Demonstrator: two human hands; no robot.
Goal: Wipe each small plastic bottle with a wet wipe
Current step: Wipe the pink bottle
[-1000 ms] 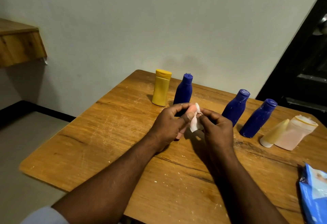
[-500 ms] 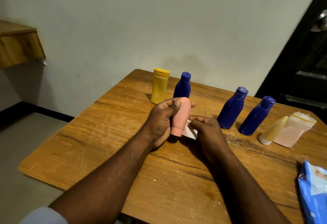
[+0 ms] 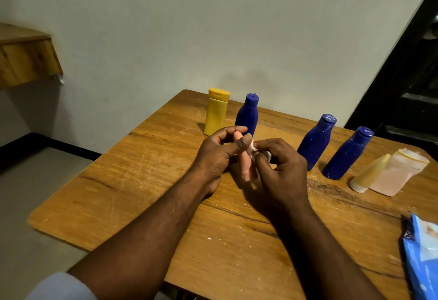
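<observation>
My left hand (image 3: 216, 155) grips a small pink bottle (image 3: 244, 162) above the middle of the wooden table (image 3: 142, 193), cap end pointing down. My right hand (image 3: 279, 171) pinches a white wet wipe (image 3: 251, 149) against the bottle's right side. Behind my hands stand a yellow bottle (image 3: 216, 115) and a blue bottle (image 3: 247, 116). Two more blue bottles (image 3: 316, 141) (image 3: 347, 154) stand to the right.
A cream bottle (image 3: 368, 174) and a pale pink bottle (image 3: 394, 173) lie at the table's right side. A blue wipe pack (image 3: 424, 254) sits at the right edge. A wall rises behind the table, a wooden shelf (image 3: 26, 60) at the left, a dark door (image 3: 407, 74) at the right.
My left hand has turned the pink bottle so it shows edge-on. My right hand has brought the wipe up from below the bottle to its upper side.
</observation>
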